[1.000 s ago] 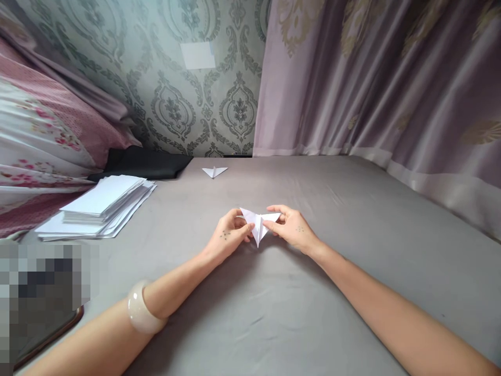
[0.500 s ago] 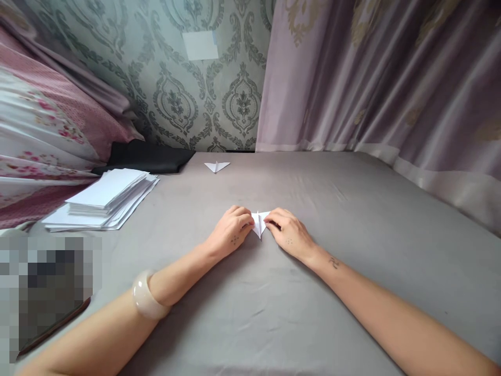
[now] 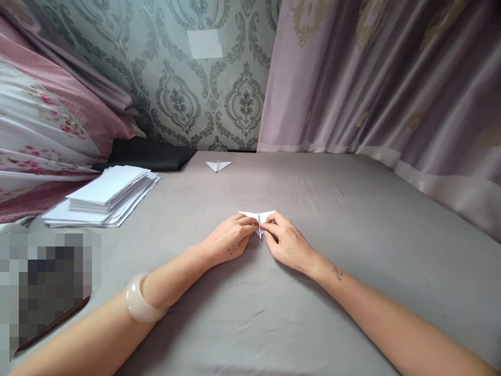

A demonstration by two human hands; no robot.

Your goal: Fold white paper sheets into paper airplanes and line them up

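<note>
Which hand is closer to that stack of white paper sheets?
Left. The left hand lies nearer the stack of white paper sheets; the right hand is farther right.

It was a bedroom in a home. There was a bed (image 3: 352,219) with a gray sheet, flowery bedding (image 3: 43,125), patterned wallpaper (image 3: 203,99), and purple curtains (image 3: 376,78).

Bare forearms, cream bangle (image 3: 141,306) on left wrist, small dotted hand tattoos, wrist tattoo (image 3: 337,272)

A paper stack (image 3: 105,197) lies left on the bed (image 3: 352,219); a folded paper (image 3: 218,165) lies behind the hands.
</note>
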